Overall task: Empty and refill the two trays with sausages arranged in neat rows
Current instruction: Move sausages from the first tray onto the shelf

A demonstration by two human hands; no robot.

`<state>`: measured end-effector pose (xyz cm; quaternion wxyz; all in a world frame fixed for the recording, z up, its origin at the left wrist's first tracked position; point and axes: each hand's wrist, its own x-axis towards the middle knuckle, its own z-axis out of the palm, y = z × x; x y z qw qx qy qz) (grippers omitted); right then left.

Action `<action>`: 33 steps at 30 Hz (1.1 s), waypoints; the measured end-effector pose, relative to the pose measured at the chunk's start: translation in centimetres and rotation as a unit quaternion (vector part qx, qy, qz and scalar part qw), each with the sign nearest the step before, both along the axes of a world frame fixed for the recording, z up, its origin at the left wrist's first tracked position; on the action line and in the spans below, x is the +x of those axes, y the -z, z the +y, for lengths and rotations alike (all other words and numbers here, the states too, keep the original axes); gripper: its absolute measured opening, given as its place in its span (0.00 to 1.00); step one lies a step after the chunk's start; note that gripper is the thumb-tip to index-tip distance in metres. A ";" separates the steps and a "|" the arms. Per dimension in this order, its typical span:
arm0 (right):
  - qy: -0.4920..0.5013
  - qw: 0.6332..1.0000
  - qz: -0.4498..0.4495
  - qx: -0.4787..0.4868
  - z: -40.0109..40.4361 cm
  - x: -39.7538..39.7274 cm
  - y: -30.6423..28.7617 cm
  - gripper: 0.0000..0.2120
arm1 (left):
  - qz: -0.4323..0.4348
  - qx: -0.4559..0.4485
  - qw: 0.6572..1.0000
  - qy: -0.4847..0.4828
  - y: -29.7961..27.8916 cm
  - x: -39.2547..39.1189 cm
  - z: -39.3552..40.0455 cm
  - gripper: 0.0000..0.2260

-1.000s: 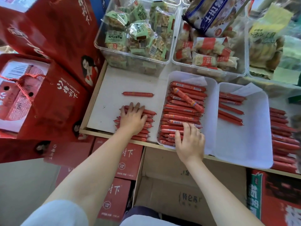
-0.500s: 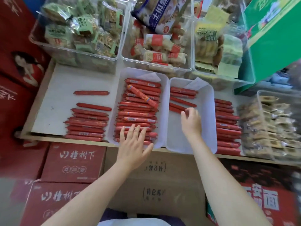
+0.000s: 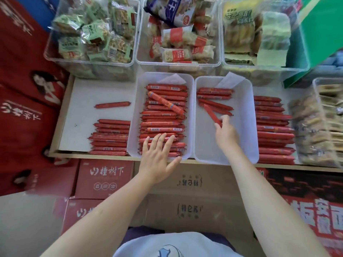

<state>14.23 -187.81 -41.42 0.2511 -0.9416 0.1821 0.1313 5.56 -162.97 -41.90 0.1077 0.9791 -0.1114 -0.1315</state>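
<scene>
Standing along the back of the shelf (image 3: pixel 104 89): three clear bins (image 3: pixel 89 62) of wrapped snacks, with a green box (image 3: pixel 319 34) leaning at far right. Stacking up below the shelf edge: red cartons (image 3: pixel 104 179) at left, brown cartons (image 3: pixel 191 182) in the middle.

Sitting side by side at the shelf's front, walls touching: two white trays. Holding rows of sausages nearly full: the left tray (image 3: pixel 133 115), with one sausage (image 3: pixel 165 102) lying slanted across the upper rows. Holding only a few sausages at its far end: the right tray (image 3: pixel 246 123), its near half showing bare floor. Poking up at the far end of each tray: a paper slip (image 3: pixel 230 80).

Lying on the shelf left of the trays: a stack of sausages (image 3: pixel 111 138), and farther back a lone sausage (image 3: pixel 112 104) well apart from it. Piling on the shelf just right of the right tray: a longer stack (image 3: pixel 272 130), running from mid-shelf to the front edge.

Resting flat on the near rows of the left tray: the left hand (image 3: pixel 157 154), fingers straight and spread, grasping nothing, thumb reaching over the tray's front rim.

Reaching into the right tray: the right hand (image 3: pixel 226 132), pinching the near end of a tilted sausage (image 3: pixel 211 114), whose far end is pointing toward the few sausages at the back.
</scene>
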 end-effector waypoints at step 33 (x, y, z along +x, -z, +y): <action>-0.145 0.968 -0.115 -0.168 19.4 -7.6 0.8 0.23 | -0.041 0.023 0.986 -0.158 1.6 10.9 16.5 0.13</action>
